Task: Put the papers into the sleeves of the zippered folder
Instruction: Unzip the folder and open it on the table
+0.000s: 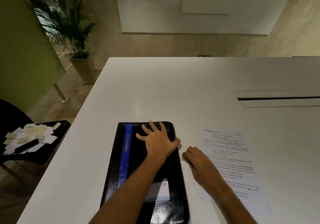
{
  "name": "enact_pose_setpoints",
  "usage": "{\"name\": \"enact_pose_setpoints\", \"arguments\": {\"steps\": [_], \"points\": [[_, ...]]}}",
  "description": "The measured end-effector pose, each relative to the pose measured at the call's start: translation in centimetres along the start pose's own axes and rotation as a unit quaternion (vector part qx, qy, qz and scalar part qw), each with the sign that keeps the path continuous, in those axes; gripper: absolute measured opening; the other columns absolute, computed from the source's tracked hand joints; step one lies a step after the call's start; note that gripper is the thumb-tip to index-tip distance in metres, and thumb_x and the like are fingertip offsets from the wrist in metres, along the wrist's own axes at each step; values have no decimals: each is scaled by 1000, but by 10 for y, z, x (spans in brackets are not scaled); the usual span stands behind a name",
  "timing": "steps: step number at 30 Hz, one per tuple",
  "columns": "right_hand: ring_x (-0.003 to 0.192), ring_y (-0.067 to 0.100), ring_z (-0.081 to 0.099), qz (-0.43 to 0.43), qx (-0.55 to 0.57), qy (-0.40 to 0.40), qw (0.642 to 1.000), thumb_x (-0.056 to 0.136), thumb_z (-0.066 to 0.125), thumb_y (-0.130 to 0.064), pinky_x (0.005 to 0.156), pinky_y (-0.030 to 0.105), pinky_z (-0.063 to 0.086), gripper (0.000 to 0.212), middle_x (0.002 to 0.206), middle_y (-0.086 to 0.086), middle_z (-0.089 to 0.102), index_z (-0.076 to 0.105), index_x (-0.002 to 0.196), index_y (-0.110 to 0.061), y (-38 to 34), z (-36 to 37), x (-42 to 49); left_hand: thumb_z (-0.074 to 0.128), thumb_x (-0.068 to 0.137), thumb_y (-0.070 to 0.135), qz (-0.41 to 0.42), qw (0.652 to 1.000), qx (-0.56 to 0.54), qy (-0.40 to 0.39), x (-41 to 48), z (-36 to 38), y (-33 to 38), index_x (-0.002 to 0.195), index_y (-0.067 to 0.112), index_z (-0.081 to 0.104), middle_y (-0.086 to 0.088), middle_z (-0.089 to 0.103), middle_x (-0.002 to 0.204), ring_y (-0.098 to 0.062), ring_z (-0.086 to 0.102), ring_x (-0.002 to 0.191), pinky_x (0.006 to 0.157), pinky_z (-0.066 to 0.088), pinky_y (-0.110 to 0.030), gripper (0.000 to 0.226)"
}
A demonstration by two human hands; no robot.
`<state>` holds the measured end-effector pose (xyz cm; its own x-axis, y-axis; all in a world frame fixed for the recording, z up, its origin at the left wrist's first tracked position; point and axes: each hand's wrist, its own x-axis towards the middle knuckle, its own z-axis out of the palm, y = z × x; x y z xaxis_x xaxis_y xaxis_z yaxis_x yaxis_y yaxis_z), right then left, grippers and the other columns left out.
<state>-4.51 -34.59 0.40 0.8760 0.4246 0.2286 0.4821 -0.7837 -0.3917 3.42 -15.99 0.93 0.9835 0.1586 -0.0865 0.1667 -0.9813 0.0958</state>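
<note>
White table (155, 93), folder (138, 163) lengthwise away

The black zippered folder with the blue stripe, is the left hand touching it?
Touching. The head view shows the left hand lying flat, fingers spread, on the black zippered folder with the blue stripe.

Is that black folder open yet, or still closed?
Closed. The folder lies flat, cover up, left hand pressing it, right hand at its zipper edge.

white table (155, 92), closed black folder (138, 168) and printed papers (230, 157) lying apart
</note>
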Motion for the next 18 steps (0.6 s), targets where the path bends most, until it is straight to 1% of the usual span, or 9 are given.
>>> {"name": "enact_pose_setpoints", "arguments": {"steps": [3, 5, 7, 9, 10, 12, 14, 16, 18], "points": [[82, 23, 58, 25, 0, 11, 1000, 106, 65, 4, 72, 38, 50, 15, 93, 7, 64, 72, 97, -4, -16, 2, -19, 42, 88, 90, 11, 1000, -2, -8, -1, -2, -3, 173, 18, 18, -30, 12, 178, -63, 11, 160, 116, 19, -88, 113], [83, 20, 55, 39, 1, 15, 999, 107, 64, 3, 73, 35, 49, 16, 93, 4, 62, 71, 97, -7, -24, 4, -29, 37, 88, 95, 15, 1000, -5, -27, -3, -5, -5, 174, 18, 15, -31, 8, 179, -64, 7, 161, 117, 18, -89, 117], [85, 17, 54, 52, 0, 26, 998, 108, 63, 0, 75, 34, 49, 15, 94, 1, 60, 70, 98, -10, -30, 4, -35, 28, 87, 100, 26, 997, -33, -63, -4, -11, -9, 175, 20, 11, -29, 0, 180, -62, -2, 162, 118, 8, -89, 120], [86, 17, 54, 69, -1, 41, 997, 109, 64, -3, 75, 35, 49, 15, 94, 0, 59, 69, 97, -10, -34, 5, -36, 29, 88, 99, 68, 989, -96, -94, -11, -17, -16, 175, 26, 13, -22, -5, 182, -54, -11, 165, 120, -5, -86, 115], [86, 17, 54, 77, 0, 47, 996, 108, 65, -3, 74, 35, 49, 15, 94, 0, 59, 68, 96, -10, -36, 6, -36, 32, 91, 96, 109, 984, -116, -87, -20, -16, -23, 175, 27, 16, -17, -4, 183, -46, -12, 167, 122, -7, -83, 110], [86, 18, 54, 88, 7, 52, 995, 107, 66, -3, 74, 35, 48, 14, 93, -1, 59, 69, 95, -11, -38, 8, -34, 37, 94, 92, 205, 970, -126, -42, -50, -6, -40, 174, 25, 21, -10, 2, 184, -32, -9, 170, 130, -6, -75, 105], [87, 15, 54, 94, 16, 50, 994, 105, 67, -4, 75, 31, 45, 12, 94, -3, 60, 70, 97, -13, -39, 9, -33, 32, 88, 100, 275, 953, -128, -12, -93, 13, -59, 173, 24, 23, -4, 6, 184, -23, -9, 170, 134, -6, -67, 115], [87, 13, 54, 101, 21, 54, 993, 104, 69, -6, 77, 27, 43, 12, 94, -6, 61, 71, 97, -15, -40, 10, -34, 30, 79, 108, 315, 942, -112, 19, -134, 31, -73, 174, 20, 21, -4, 3, 184, -22, -11, 170, 134, -6, -65, 130], [87, 12, 53, 103, 18, 59, 993, 104, 69, -7, 78, 27, 42, 12, 94, -7, 61, 70, 96, -17, -42, 11, -36, 33, 73, 112, 345, 933, -94, 39, -157, 40, -80, 174, 15, 18, -6, -2, 184, -23, -14, 170, 134, -2, -68, 140]]}}
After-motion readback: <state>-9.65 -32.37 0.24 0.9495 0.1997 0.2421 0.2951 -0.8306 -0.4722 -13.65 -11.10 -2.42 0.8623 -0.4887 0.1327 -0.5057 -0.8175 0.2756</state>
